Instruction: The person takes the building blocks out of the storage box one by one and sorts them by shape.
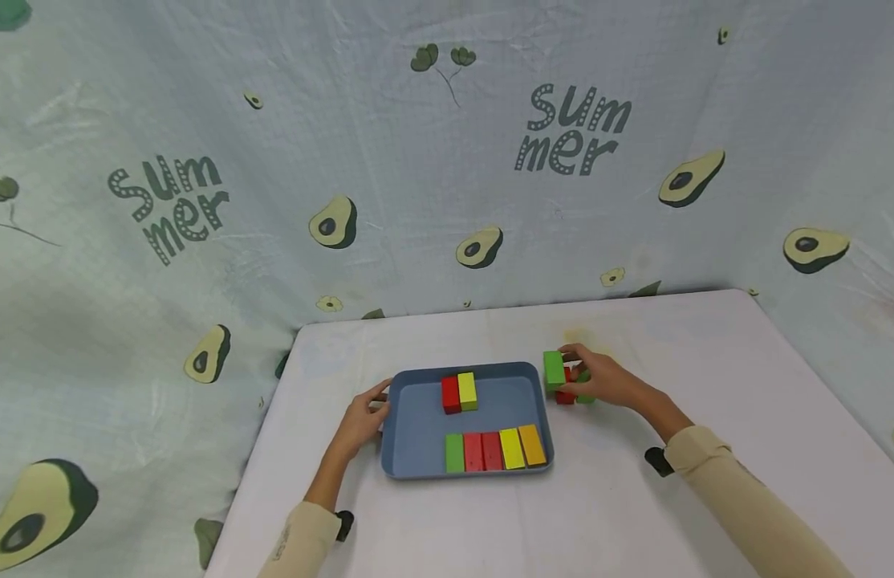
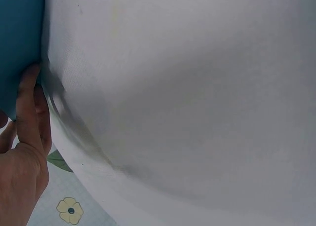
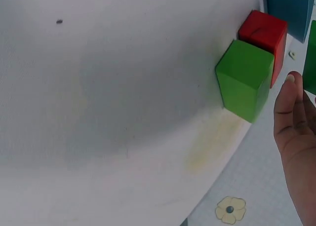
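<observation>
My right hand (image 1: pixel 599 379) pinches a green block (image 1: pixel 554 370) between thumb and fingers, lifted just beyond the right rim of a blue-grey tray (image 1: pixel 418 425). In the right wrist view, that green block (image 3: pixel 310 63) shows only in part at the right edge. Below the hand, a red block (image 3: pixel 264 31) and another green block (image 3: pixel 245 78) stand side by side on the table. Over at the tray's left side, my left hand (image 1: pixel 362 419) rests its fingers against the rim. The left wrist view has these fingers (image 2: pixel 28 102) along the tray's outer wall (image 2: pixel 22 33).
Inside the tray, a red block (image 1: pixel 451 394) and a yellow block (image 1: pixel 467 391) stand together near the far wall. Along the near wall runs a row of green, red, yellow and orange blocks (image 1: pixel 531 445). A patterned cloth (image 1: pixel 404 160) hangs behind the white table (image 1: pixel 447 530).
</observation>
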### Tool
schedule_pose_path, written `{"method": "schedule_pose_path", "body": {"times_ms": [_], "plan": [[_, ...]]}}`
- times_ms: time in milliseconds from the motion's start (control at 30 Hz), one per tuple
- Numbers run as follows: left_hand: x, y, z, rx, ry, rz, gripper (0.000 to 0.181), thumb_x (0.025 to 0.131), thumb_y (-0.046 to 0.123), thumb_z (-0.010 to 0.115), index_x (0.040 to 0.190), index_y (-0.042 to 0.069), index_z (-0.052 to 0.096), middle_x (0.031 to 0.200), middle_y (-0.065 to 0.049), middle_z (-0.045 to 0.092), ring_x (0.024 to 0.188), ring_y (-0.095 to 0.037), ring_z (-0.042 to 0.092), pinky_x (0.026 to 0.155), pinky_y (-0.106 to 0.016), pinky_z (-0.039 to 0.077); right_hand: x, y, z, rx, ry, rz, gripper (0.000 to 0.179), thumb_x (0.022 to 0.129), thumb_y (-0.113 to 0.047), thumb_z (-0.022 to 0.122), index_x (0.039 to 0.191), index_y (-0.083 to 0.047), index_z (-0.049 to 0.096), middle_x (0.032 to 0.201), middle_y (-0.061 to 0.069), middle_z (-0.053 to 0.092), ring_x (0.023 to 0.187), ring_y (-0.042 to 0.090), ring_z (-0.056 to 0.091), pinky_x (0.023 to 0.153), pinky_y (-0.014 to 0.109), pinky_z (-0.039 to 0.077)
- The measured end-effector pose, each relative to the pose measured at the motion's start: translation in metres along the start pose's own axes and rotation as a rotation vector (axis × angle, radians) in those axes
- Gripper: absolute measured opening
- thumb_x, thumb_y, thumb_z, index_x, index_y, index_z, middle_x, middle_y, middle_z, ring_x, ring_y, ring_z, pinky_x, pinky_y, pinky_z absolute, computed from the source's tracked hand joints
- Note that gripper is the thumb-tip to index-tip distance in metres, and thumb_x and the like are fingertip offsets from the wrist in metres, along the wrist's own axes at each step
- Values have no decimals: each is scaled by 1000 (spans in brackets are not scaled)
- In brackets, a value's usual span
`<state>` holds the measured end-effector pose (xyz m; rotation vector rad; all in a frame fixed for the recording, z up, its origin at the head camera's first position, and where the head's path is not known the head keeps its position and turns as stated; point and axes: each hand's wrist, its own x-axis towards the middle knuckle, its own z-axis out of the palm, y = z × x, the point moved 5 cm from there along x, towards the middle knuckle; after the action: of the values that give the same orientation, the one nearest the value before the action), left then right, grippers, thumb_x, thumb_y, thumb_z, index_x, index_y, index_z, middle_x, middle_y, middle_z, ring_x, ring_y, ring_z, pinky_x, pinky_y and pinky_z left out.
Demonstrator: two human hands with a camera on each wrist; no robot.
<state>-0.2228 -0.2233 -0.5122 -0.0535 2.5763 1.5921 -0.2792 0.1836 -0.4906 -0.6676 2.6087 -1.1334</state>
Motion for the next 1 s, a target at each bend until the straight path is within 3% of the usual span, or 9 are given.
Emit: {"method": "schedule_pose_path", "body": {"times_ms": [233,633,900,1000], "plan": [[-8,-4,1,18,15,-24,48,93,2,51,140,8,45,117,-21,53,89,-28,58,56,-36,51,-6,3,-8,0,-15,-26,68,82,-26,74,133,1,39,126,22,52,96,24,58,78,36,50],[0,1,-1,43,9,8,47,94,2,51,141,6,45,118,-22,54,91,-29,59,58,-36,51,-14,17,-27,-15,16,38,69,84,-27,72,136,0,37,130,23,49,99,25,56,81,40,49],[2,-1,0,24,6,13,48,93,-1,50,140,-2,41,117,-29,52,94,-39,58,58,-41,51,-22,22,-39,-30,26,23,67,85,-25,72,135,1,36,129,24,50,98,26,57,80,40,49],[2,0,0,42,10,15,48,93,0,50,140,0,42,117,-27,53,93,-36,58,58,-40,51,-23,22,-44,-35,40,16,67,85,-23,72,135,2,36,129,25,50,98,27,57,80,41,49]]}}
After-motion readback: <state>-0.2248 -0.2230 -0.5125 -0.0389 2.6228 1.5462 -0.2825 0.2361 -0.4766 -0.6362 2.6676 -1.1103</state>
